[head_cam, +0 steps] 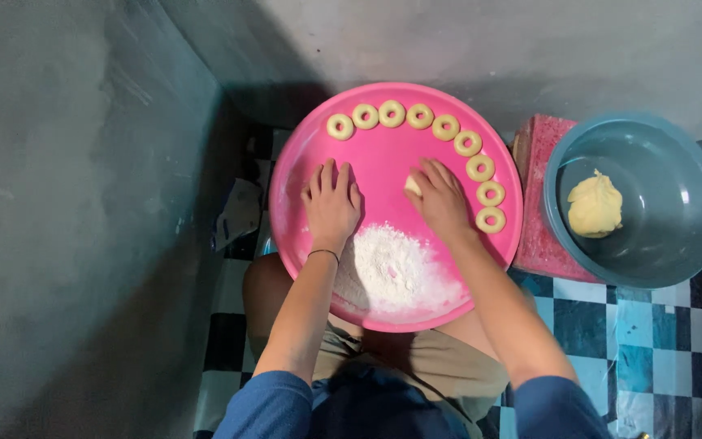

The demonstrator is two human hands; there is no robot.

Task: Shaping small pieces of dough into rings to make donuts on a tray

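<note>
Pressing a pale dough piece (413,185) at its 11 o'clock fingertips, the right hand (442,202) grips it loosely, while the left hand (332,203) lies flat, released, on the pink tray (383,162).

Small dough piece (413,185): mostly covered by the right hand (442,199), only a pale corner visible at the fingers' nine o'clock side. Pink tray (383,158): near rim at six o'clock hidden behind forearms and lap. Red block (539,146): three o'clock side concealed by the blue-grey basin (668,244). Object at frame's bottom-right corner: cut off, unidentifiable.
</note>
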